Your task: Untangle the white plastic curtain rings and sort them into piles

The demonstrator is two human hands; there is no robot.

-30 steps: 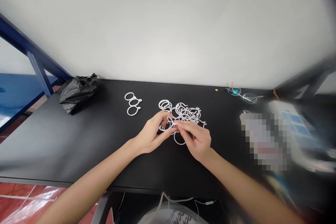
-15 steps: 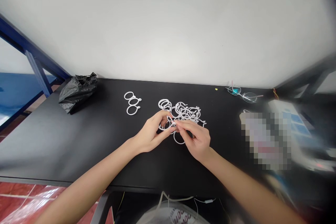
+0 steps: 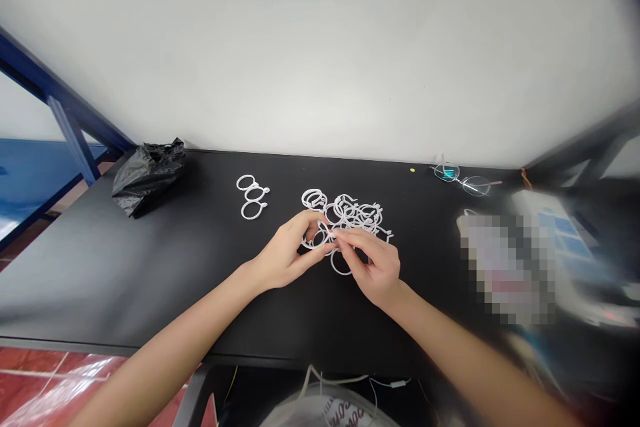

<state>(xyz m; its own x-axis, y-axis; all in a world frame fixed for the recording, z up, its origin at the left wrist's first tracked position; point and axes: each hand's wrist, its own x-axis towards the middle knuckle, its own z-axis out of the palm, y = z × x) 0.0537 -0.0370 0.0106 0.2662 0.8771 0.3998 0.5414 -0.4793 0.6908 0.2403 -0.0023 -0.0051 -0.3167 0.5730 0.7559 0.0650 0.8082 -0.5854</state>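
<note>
My left hand [image 3: 287, 253] is closed on one side of a white plastic ring [image 3: 331, 235] with a small clasp. The fingertips of my right hand [image 3: 374, 263] pinch that ring at its clasp, so both hands meet there. Part of the ring is hidden behind the fingers. Just beyond and beneath my hands lies a tangled pile of similar white rings [image 3: 359, 215], several of them gaping at the clasp. Three closed white rings [image 3: 264, 205] lie together to the left, apart from the pile.
A crumpled black plastic bag [image 3: 150, 173] sits at the left on the black table [image 3: 240, 327]. Eyeglasses [image 3: 475, 185] rest at the back right, near a blurred-out object [image 3: 505, 267] and a white box [image 3: 555, 233]. A wall rises behind the table.
</note>
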